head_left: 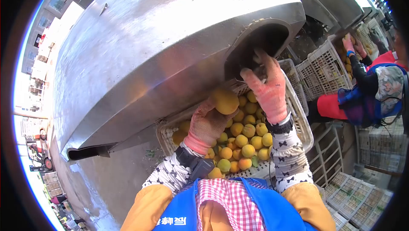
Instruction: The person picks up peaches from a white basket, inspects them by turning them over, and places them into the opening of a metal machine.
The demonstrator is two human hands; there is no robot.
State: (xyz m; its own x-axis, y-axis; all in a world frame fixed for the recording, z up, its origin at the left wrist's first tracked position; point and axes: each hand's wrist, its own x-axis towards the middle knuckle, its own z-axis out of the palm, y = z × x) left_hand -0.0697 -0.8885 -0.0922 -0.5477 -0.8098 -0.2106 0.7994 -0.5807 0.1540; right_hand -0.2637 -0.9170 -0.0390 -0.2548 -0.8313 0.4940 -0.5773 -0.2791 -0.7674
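Observation:
My left hand (208, 124), in a pink-and-white work glove, is closed around a yellow peach (225, 101) above the crate. At the dark round opening (272, 35) in the metal machine (149, 56), my right hand (270, 88) has its gloved fingers spread. I see no fruit in the right hand, though the shadow hides what lies deeper in the opening. Below both hands stands a white plastic crate (307, 139) full of yellow and orange peaches (241, 140), directly in front of my body.
To the right, another person (377, 82) in pink gloves reaches into a crate of fruit (324, 67). Stacked crates (358, 197) fill the lower right. A metal rack (326, 154) stands beside my crate. On the far left is a vehicle (40, 152).

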